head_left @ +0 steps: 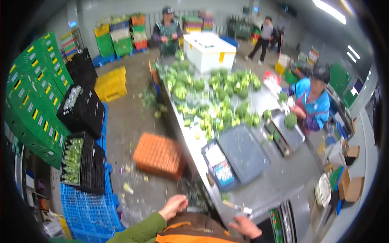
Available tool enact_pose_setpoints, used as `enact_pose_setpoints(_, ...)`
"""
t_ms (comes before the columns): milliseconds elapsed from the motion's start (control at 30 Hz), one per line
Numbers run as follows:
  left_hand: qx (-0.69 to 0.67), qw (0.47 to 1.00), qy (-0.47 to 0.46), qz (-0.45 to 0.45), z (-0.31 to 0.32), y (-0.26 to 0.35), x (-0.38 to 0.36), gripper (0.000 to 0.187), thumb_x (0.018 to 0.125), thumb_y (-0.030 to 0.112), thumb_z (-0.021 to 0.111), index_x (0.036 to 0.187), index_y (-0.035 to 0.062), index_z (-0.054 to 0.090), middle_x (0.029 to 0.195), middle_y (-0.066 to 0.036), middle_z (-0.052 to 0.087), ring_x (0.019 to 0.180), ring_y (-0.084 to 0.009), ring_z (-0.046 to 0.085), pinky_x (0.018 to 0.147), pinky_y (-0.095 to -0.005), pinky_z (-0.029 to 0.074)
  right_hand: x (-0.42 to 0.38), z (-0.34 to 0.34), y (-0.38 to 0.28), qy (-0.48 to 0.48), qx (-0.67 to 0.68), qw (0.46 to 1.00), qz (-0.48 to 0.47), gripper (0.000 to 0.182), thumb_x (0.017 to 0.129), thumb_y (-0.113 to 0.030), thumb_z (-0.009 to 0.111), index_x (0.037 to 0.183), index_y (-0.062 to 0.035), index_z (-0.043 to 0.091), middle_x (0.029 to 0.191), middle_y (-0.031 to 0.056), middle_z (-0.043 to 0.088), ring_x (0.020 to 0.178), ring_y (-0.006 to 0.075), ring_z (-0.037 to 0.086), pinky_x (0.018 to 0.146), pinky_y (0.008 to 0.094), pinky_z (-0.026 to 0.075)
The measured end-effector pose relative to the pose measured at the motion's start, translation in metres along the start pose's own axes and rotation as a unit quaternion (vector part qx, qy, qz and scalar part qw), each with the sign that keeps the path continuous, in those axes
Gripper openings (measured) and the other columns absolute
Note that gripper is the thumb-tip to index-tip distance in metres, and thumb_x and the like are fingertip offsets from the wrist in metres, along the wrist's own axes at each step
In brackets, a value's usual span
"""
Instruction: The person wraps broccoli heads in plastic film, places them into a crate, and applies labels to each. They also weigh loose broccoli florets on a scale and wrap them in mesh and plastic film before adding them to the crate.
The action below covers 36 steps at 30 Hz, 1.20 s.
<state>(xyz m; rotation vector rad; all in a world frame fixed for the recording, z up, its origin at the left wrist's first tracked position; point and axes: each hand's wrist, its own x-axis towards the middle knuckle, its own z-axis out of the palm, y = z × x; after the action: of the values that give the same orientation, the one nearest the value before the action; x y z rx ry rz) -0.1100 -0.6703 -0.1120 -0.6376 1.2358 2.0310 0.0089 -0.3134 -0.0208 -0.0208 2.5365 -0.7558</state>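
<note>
My left hand (174, 206) hangs over the floor left of the metal table, its fingers curled together with nothing seen in them. Over the near table edge, my right hand (246, 227) has its fingers stretched out and holds nothing. Just beyond it lies what looks like a small knife (237, 207). A dark grey plastic lid or tray (245, 152) rests on the table, with a printed blue and white label (223, 172) on it. Many broccoli heads (221, 113) are heaped farther up. A single broccoli head (290, 120) sits on a weighing scale (287, 133).
A co-worker in a blue jacket (314, 97) handles broccoli at the right. Another person (167, 32) stands beyond the white foam box (208, 54). An orange crate (159, 154) stands on the littered floor. Green crates (38, 101), black crates (83, 162) and a blue pallet (87, 210) line the left.
</note>
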Motion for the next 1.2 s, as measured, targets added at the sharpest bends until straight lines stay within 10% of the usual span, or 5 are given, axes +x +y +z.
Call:
enact_pose_setpoints(433, 0.184, 0.974, -0.131, -0.01, 0.143, 0.104, 0.092, 0.021, 0.098, 0.025, 0.061, 0.106, 0.0062, 0.063, 0.09, -0.001, 0.066, 0.078, -0.0084, 0.061, 0.072, -0.0224, 0.051, 0.043, -0.035, -0.011, 0.097, 0.24, 0.962, 0.082, 0.054, 0.087, -0.037, 0.07, 0.124, 0.0004, 0.06, 0.106, 0.0213, 0.067, 0.102, 0.0311, 0.066, 0.089, 0.0363, 0.051)
enact_pose_setpoints(533, 0.196, 0.972, -0.124, 0.029, 0.158, 0.148, 0.133, 0.024, 0.098, 0.022, 0.06, 0.111, 0.003, 0.06, 0.093, -0.004, 0.066, 0.081, -0.01, 0.062, 0.071, -0.0238, 0.051, 0.074, -0.037, -0.03, 0.119, 0.36, 0.917, 0.128, 0.047, 0.091, -0.029, 0.069, 0.126, -0.0001, 0.058, 0.108, 0.019, 0.068, 0.103, 0.0251, 0.067, 0.091, 0.032, 0.051)
enact_pose_setpoints(667, 0.238, 0.958, -0.148, 0.059, 0.166, 0.231, 0.215, 0.023, 0.096, 0.02, 0.064, 0.111, 0.0029, 0.061, 0.093, -0.004, 0.067, 0.082, -0.0111, 0.064, 0.07, -0.0242, 0.051, 0.149, -0.049, -0.065, 0.213, 0.64, 0.725, 0.141, 0.039, 0.096, -0.017, 0.063, 0.128, 0.0029, 0.055, 0.113, 0.0129, 0.068, 0.1, 0.017, 0.066, 0.091, 0.0287, 0.051)
enact_pose_setpoints(833, 0.273, 0.943, -0.15, 0.115, 0.166, 0.323, 0.301, 0.021, 0.095, 0.018, 0.062, 0.11, 0.0038, 0.06, 0.088, -0.003, 0.065, 0.077, -0.01, 0.06, 0.068, -0.0251, 0.049, 0.22, -0.083, -0.125, 0.223, 0.517, 0.815, 0.133, 0.043, 0.094, -0.021, 0.065, 0.128, 0.0022, 0.055, 0.114, 0.0139, 0.066, 0.103, 0.0192, 0.065, 0.091, 0.0309, 0.052)
enact_pose_setpoints(1200, 0.308, 0.924, -0.202, 0.105, 0.273, 0.356, 0.464, 0.023, 0.096, 0.02, 0.062, 0.113, 0.0048, 0.061, 0.094, -0.003, 0.066, 0.082, -0.0107, 0.064, 0.067, -0.0228, 0.05, 0.26, -0.089, -0.135, 0.285, 0.562, 0.735, 0.249, 0.042, 0.093, -0.021, 0.066, 0.128, 0.0003, 0.056, 0.116, 0.0134, 0.066, 0.105, 0.0185, 0.065, 0.092, 0.0316, 0.051)
